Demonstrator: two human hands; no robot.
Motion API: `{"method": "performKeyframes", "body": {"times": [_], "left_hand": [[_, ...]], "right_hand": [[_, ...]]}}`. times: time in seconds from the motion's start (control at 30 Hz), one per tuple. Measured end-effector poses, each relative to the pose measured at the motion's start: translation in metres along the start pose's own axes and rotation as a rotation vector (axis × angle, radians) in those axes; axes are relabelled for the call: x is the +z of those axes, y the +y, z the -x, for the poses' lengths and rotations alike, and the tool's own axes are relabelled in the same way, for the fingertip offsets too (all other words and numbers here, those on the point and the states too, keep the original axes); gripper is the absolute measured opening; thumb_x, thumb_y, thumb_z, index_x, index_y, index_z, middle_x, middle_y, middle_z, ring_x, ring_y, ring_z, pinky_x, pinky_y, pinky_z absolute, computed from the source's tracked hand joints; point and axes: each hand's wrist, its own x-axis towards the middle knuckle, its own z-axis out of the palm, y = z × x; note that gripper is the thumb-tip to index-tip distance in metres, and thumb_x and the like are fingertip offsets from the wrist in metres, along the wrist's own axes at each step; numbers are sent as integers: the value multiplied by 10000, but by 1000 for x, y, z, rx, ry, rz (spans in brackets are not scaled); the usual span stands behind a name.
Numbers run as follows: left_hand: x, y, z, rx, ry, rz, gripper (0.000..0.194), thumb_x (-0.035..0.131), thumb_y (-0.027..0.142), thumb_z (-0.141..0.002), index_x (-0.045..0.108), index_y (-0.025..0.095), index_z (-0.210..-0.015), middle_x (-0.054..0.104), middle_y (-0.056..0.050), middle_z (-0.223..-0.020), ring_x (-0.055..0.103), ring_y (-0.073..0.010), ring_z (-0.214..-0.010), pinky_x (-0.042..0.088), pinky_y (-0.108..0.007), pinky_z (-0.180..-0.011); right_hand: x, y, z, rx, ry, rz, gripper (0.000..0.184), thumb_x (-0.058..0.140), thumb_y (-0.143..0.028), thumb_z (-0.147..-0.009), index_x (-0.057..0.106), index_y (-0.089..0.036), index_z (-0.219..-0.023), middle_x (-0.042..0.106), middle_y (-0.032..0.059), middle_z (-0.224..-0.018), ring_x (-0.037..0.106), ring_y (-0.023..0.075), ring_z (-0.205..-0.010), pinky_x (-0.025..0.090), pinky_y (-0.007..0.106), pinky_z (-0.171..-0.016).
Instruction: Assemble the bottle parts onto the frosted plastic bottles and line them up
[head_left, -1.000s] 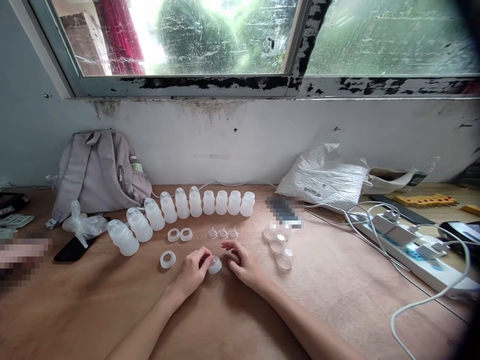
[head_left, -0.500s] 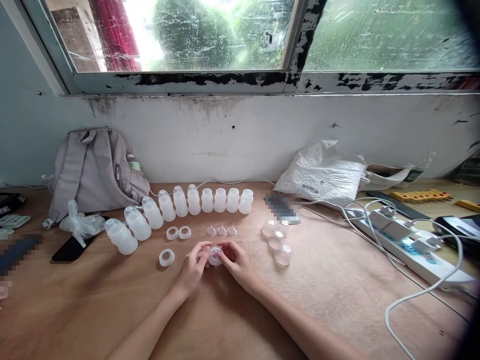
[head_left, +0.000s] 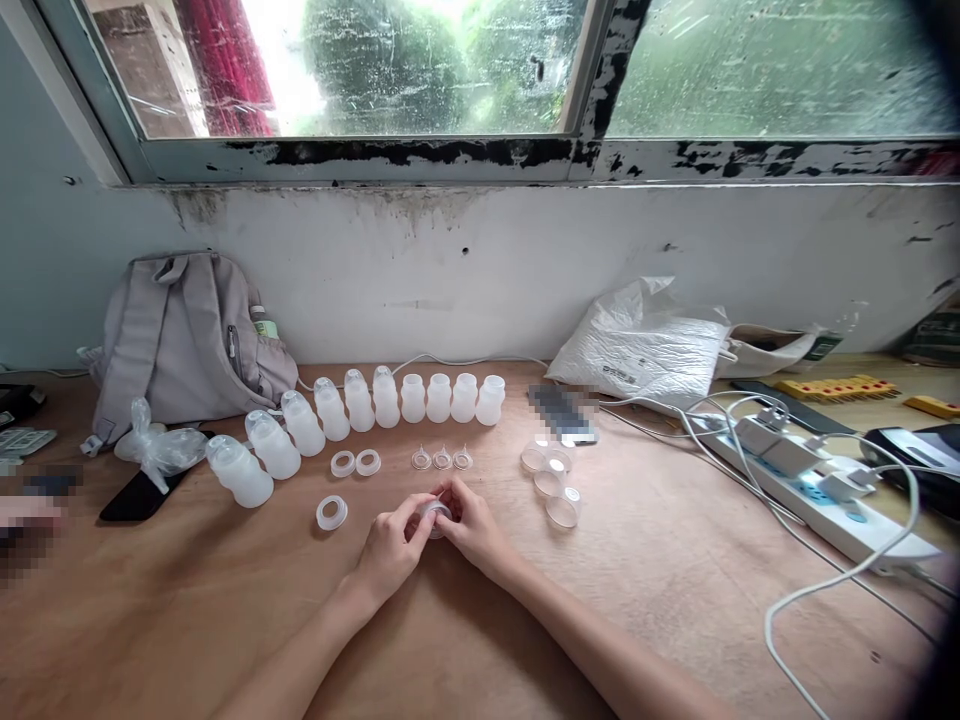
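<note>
Between my hands is a translucent bottle collar ring (head_left: 436, 513), partly covered by my fingers. My left hand (head_left: 401, 530) pinches it from the left, and my right hand (head_left: 466, 525) grips it from the right with fingers curled over the top. Just beyond lie three small clear teats (head_left: 442, 458) in a row. To the left rest two flat rings (head_left: 355, 463) and a thicker collar ring (head_left: 331, 513). Clear round caps (head_left: 562, 508) lie to the right. Behind stand several frosted baby bottles, some with domed tops (head_left: 240, 471), others open-necked (head_left: 490, 401).
A grey backpack (head_left: 195, 340), a knotted plastic bag (head_left: 161, 450) and a black phone (head_left: 142, 495) are at the left. Another person's blurred hand (head_left: 34, 512) shows at the left edge. On the right are a silver parcel (head_left: 637, 350) and a power strip (head_left: 810, 485) with trailing cables.
My fingers have closed further over the collar ring, which is now tilted and more hidden. Another person's hand has come further into view at the left edge.
</note>
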Motion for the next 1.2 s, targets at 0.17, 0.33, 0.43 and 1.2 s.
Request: {"method": "performKeyframes", "body": {"times": [0.17,0.33,0.43,1.2], "left_hand": [[-3,-3,1,49,-12,-214,278,439,241,-780,512,215,-1047,632,18,-635,576,-139,-539,420,-222,-528],[-1,-4,2,57,9,-230,281,433,230,-767,517,219,-1035,574,34,-546,528,-127,-466,395,-218,-501],[0,-4,2,63,9,-218,262,423,225,-770,524,217,-1011,555,39,-528,509,-121,-446,383,-214,-488],[-12,-20,-14,-99,185,49,192,442,263,-779,554,200,-921,656,-12,-797,573,-121,-539,435,-229,-523]], "right_hand": [[2,-1,-3,-14,27,90,123,478,-103,-635,458,-192,-718,472,-51,-592,427,104,-535,341,213,-501],[5,2,-5,-6,78,137,135,461,-100,-591,384,-205,-629,439,-59,-564,390,100,-519,309,204,-476],[7,5,-6,-1,81,182,140,451,-98,-578,372,-206,-619,440,-55,-556,384,101,-513,295,205,-466],[2,-3,-1,-105,56,80,128,478,-263,-793,499,-193,-899,537,1,-722,493,108,-560,422,224,-529]]}}
